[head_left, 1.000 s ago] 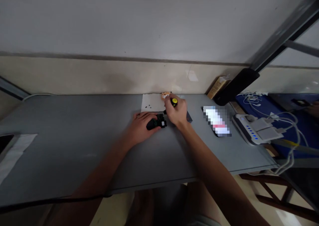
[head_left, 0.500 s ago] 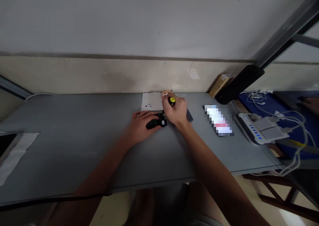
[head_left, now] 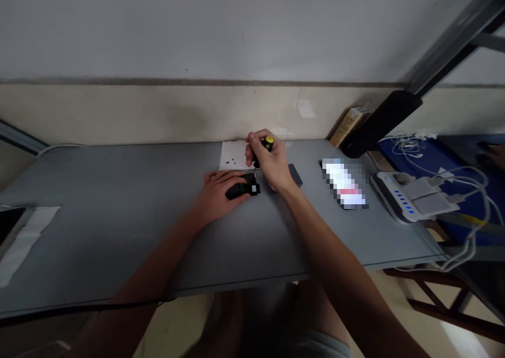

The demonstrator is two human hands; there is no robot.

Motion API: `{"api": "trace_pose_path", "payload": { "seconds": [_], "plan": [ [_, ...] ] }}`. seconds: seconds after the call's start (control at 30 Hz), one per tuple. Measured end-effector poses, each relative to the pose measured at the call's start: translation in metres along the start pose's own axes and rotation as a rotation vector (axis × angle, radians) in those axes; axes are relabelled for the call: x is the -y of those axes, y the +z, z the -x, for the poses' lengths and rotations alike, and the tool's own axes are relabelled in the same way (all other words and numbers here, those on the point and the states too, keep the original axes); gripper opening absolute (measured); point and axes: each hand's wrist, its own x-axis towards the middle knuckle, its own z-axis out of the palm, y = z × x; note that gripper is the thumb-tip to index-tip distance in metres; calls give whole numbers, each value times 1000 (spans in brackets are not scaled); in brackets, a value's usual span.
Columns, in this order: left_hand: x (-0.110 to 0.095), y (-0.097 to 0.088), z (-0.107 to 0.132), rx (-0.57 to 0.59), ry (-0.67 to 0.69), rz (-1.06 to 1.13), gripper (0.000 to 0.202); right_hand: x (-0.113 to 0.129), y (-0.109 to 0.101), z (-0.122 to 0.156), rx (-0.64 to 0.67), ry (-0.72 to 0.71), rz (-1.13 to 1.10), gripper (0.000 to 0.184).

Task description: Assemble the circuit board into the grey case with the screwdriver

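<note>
My left hand (head_left: pixel 219 197) lies over a small black device (head_left: pixel 242 188), its fingers along the top and the thumb along the near side. The device has a rounded left end, green marks, an exposed right end and a small white label. Held in my right hand (head_left: pixel 272 158) is a screwdriver (head_left: pixel 269 143) with a black handle and yellow end. Its thin shaft slants down to the left, with the tip at the device's right end; whether it touches a screw is too small to tell. Behind the device, several tiny dark pieces lie on a white paper (head_left: pixel 236 160).
A dark flat block (head_left: pixel 295 175) lies beside my right wrist. Farther right are a lit phone (head_left: pixel 344 184), a power strip (head_left: pixel 406 200) with chargers and cables, a yellowish box (head_left: pixel 347 126) and a black cylinder (head_left: pixel 382 123). A dark-screened device (head_left: pixel 10 224) rests at far left.
My right hand has tipped back and its fingers have loosened, so the screwdriver's shaft now shows. My left hand stays on the black device. The whole view has shifted slightly.
</note>
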Motion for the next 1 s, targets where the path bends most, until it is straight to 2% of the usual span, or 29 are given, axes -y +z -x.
{"api": "trace_pose_path", "payload": {
  "seconds": [0.13, 0.3, 0.5, 0.77, 1.0],
  "plan": [
    [-1, -1, 0, -2, -7, -6, 18, -5, 5, 2, -57, -39, 6, 55],
    [-2, -2, 0, 12, -20, -37, 19, -9, 6, 1, -64, -51, -122, 53],
    [-2, -1, 0, 19, -27, -58, 20, -5, 6, 2, -86, 25, -150, 48],
    [-2, -3, 0, 36, -18, -70, 22, -7, 9, 2, -159, 54, -126, 56],
    [1, -1, 2, 22, -3, -73, 25, -3, -4, -3, -51, 102, -296, 43]
  ]
}}
